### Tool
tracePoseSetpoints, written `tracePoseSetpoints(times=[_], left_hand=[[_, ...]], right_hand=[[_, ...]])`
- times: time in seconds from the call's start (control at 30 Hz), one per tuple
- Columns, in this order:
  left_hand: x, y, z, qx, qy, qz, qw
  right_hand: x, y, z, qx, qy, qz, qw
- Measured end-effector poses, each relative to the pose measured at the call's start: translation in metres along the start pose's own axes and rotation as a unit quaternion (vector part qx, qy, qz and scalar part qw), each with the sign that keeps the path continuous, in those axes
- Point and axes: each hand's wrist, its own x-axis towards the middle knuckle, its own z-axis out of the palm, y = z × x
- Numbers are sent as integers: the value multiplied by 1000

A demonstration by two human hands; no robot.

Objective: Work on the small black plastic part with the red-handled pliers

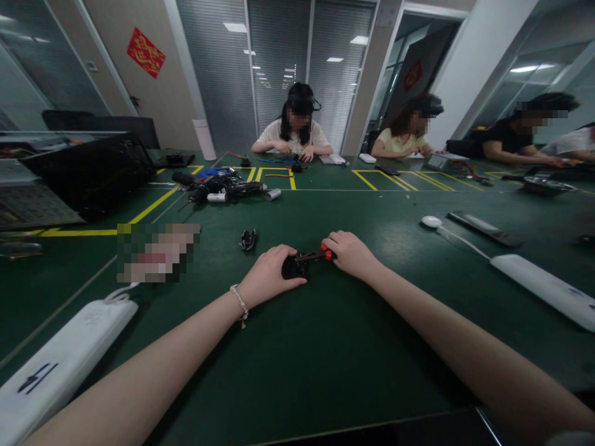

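Note:
Both my hands rest on the green table mat (325,334) around one small item. My left hand (269,272) curls over a black rounded part (294,267), fingers closed on it. My right hand (349,253) pinches the other end, where a thin dark piece with a red tip (326,252) sticks out between the two hands. A small black part (248,240) lies loose just left of my left hand. A bead bracelet (240,305) circles my left wrist.
White power strips lie at the left (56,365) and right (543,286). A pile of black tools (218,186) sits further back, a black case (93,170) at far left. Three people work at the table's far side.

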Motion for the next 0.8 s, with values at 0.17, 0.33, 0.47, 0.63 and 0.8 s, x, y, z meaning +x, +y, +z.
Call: tracePoseSetpoints(times=[0.17,0.33,0.47,0.63,0.8], left_hand=[[0,2,-1,0,-6,-1,1000],[0,3,-3,1,-18,-3,1000],[0,3,-4,1,-23,-5,1000],[0,5,-5,-1,-24,-8,1000],[0,4,-4,4,-17,-7,1000]], right_hand=[[-1,2,0,5,1,-3,1000],[0,2,-1,14,2,-8,1000],[0,0,-1,14,1,-12,1000],[0,-1,-1,3,-2,-1,1000],[1,0,0,8,1,3,1000]])
